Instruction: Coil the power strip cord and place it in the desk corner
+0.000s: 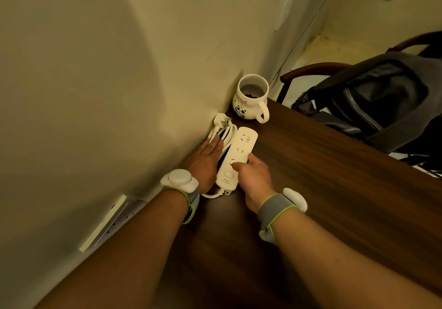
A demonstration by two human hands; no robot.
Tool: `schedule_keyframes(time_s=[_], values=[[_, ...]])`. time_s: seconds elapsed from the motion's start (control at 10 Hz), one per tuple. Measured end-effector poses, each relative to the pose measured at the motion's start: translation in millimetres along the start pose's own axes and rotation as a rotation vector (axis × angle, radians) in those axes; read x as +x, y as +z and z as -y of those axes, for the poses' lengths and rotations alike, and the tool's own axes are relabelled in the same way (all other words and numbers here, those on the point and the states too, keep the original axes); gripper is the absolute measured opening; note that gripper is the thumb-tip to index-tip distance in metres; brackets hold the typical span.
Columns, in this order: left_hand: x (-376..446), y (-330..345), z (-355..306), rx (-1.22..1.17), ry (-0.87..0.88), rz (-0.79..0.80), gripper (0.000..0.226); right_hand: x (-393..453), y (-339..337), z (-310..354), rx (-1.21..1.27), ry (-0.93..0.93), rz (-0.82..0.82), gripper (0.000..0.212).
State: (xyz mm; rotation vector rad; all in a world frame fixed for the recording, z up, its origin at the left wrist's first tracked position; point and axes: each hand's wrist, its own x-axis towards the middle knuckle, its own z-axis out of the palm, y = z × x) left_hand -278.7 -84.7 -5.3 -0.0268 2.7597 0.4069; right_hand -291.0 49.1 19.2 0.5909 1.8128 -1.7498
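A white power strip (241, 146) lies on the dark wooden desk (323, 177), close to the wall. Its white cord (227, 134) sits coiled between the strip and the wall, with the plug (220, 119) at the far end of the coil. My left hand (205, 158) rests flat with fingers together on the coil, pressing it against the wall side. My right hand (253, 172) touches the strip's near half, thumb on its top and fingers along its right edge. A short loop of cord (212, 195) leaves the strip's near end.
A white panda mug (251, 98) stands in the desk corner just beyond the strip. A chair holding a dark backpack (382, 100) is past the desk's right edge. A wall socket plate (107, 220) sits low on the left wall.
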Motion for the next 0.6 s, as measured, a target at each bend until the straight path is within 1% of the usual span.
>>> schedule_keyframes(time_s=[0.1, 0.2, 0.3, 0.4, 0.5, 0.6], values=[[2, 0, -2, 0.028, -0.017, 0.012, 0.064, 1, -4, 2, -0.071, -0.003, 0.039, 0.057], [0, -2, -4, 0.044, -0.034, 0.032, 0.065, 2, -12, 1, -0.219, -0.028, 0.093, 0.061], [-7, -5, -9, 0.08, -0.068, 0.042, 0.066, -4, -22, 6, -0.472, -0.067, 0.148, 0.071], [-19, -10, -11, 0.099, -0.073, 0.01, 0.065, -9, -32, 16, -0.835, -0.204, 0.172, 0.064], [-40, -15, -12, 0.107, -0.067, 0.028, 0.064, -21, -46, 25, -1.24, -0.431, 0.192, 0.057], [-56, -21, -17, 0.095, -0.103, 0.005, 0.048, -33, -57, 33, -1.48, -0.547, 0.198, 0.051]])
